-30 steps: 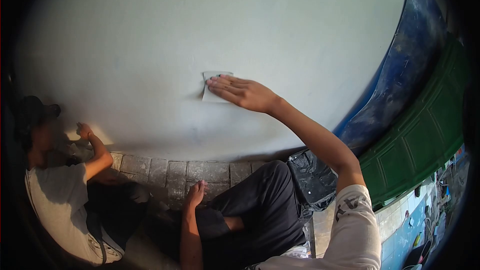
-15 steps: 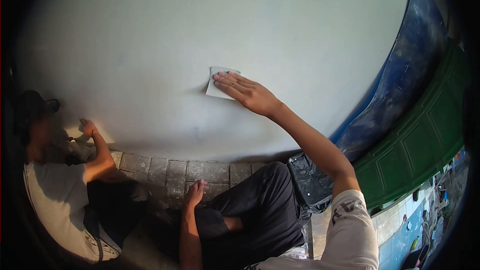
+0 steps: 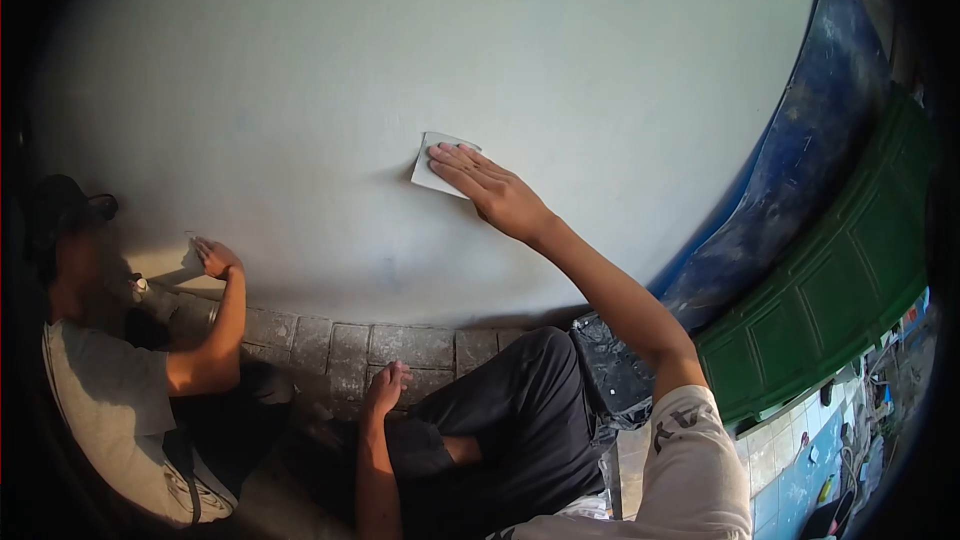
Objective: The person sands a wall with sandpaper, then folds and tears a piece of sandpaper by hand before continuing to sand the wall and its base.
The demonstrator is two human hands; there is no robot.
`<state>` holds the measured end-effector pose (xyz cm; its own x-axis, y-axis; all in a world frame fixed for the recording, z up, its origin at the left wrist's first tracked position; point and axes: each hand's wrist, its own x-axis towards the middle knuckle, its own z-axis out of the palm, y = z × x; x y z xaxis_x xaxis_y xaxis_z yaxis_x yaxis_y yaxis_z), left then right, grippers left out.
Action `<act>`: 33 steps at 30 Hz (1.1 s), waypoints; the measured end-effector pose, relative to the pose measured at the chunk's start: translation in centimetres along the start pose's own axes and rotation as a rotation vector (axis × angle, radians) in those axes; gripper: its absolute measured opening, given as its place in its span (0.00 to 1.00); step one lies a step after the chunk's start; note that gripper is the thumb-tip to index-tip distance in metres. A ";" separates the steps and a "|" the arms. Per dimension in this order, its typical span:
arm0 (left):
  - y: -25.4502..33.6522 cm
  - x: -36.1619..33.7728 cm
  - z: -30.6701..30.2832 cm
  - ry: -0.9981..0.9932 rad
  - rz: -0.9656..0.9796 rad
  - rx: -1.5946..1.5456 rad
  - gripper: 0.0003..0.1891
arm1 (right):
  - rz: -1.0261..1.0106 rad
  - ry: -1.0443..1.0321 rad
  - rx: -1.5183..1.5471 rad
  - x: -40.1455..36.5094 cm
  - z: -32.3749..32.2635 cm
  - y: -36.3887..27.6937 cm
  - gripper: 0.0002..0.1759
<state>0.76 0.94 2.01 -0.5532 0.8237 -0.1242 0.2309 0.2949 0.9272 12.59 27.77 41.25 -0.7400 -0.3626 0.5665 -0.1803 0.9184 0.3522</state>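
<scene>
Sheet [image 3: 427, 171]: pale, thin, four-cornered; up against the far wall [image 3: 300, 60], near the middle of the view, soft shadow on its left side.
Right grip [image 3: 490, 185]: flat and open, fingers extended together over the sheet, which lies between them and the wall. Arm reaches in from near right; white sleeve [image 3: 700, 460], dark print.
Left grip [image 3: 385, 388]: loosely open, fingers a little bent, beside the wearer's dark trousers [image 3: 525, 390], well apart from the sheet.
Wall: whitish, faint grey-blue smudges low down, sunlit patch at left.
Co-worker [image 3: 110, 380]: person at left, grey shirt, dark cap; one hand [image 3: 215, 258] at the wall, low down. Whether it holds anything, cannot tell.
Paving [image 3: 410, 345]: grey blocks along the wall's foot.
Right side: black plastic [image 3: 615, 370] by the knee, blue panel [image 3: 795, 150], green panel [image 3: 830, 275], blue and white tiles [image 3: 790, 475] nearest; clutter there too small to tell.
</scene>
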 end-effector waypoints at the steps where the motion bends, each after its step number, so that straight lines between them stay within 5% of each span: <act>1: 0.1 0.0 0.1 0.005 -0.002 -0.004 0.27 | 0.011 0.009 -0.041 0.1 0.3 -0.3 0.30; 11: -0.7 0.1 0.0 0.001 -0.021 -0.025 0.27 | -0.188 -0.058 -0.174 0.2 1.5 0.1 0.28; 15: -0.9 0.3 0.1 0.002 -0.033 -0.052 0.27 | 0.048 0.053 -0.142 0.7 -1.4 -0.1 0.27; 20: -0.4 0.1 0.0 -0.007 -0.012 -0.042 0.27 | -0.105 -0.052 -0.069 -0.7 0.4 0.2 0.31; 22: -0.6 0.1 0.2 0.004 -0.032 -0.025 0.28 | 0.116 0.043 -0.033 -0.3 -1.3 -0.2 0.31; 26: -0.2 -0.2 -0.2 -0.003 -0.018 0.002 0.28 | -0.083 -0.063 -0.011 -1.4 0.4 0.6 0.34; 29: -0.1 0.1 0.0 -0.016 -0.021 0.001 0.27 | 0.105 0.030 -0.043 -0.7 -1.8 0.2 0.31; 33: -1.2 0.2 0.2 -0.006 0.008 -0.041 0.27 | -0.007 -0.054 -0.106 -0.9 -0.4 0.0 0.30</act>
<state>0.52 0.79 0.83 -0.5465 0.8291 -0.1185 0.2025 0.2681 0.9419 13.56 28.08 41.07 -0.7735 -0.3571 0.5235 -0.1180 0.8928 0.4347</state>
